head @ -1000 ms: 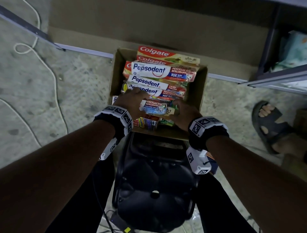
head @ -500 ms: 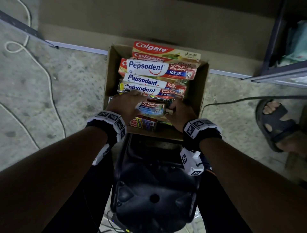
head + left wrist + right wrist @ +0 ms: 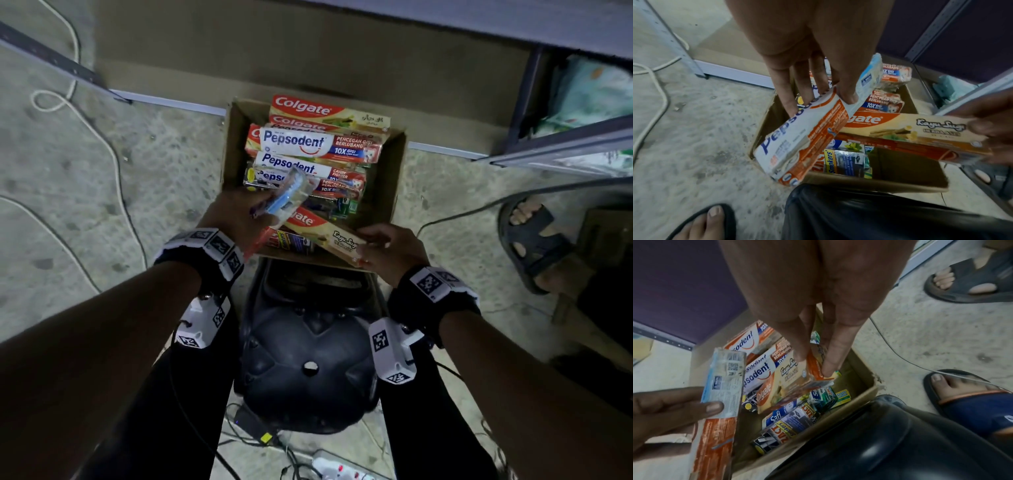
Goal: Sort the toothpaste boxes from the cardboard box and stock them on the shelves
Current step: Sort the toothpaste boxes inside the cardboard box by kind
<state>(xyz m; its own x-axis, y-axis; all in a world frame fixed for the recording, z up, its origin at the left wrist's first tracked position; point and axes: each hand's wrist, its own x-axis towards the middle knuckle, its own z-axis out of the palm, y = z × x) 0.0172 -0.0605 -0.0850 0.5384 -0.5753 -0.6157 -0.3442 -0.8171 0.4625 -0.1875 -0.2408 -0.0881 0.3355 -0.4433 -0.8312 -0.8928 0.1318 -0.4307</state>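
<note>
An open cardboard box (image 3: pixel 394 178) on the floor holds stacked Pepsodent boxes (image 3: pixel 318 145) and Colgate boxes (image 3: pixel 329 111). My left hand (image 3: pixel 236 212) grips a white-and-orange Pepsodent box (image 3: pixel 803 138) lifted above the box's near left corner, thumb on top and fingers behind it. My right hand (image 3: pixel 390 246) holds the near end of a beige Colgate Kayu Sugi box (image 3: pixel 329 233), which lies slanted over the box's near right part (image 3: pixel 793 378). Smaller Zact and Safi packs (image 3: pixel 789 423) lie at the bottom.
Grey metal shelving (image 3: pixel 565 144) stands at the right with green packets on it. A black stool (image 3: pixel 308 359) sits between my legs. White rope (image 3: pixel 85 120) and cables lie on the concrete floor. Another person's sandalled foot (image 3: pixel 531 233) is at the right.
My left hand has lifted the Pepsodent box up out of the cardboard box. My right hand has moved right and pulled up the Colgate Kayu Sugi box.
</note>
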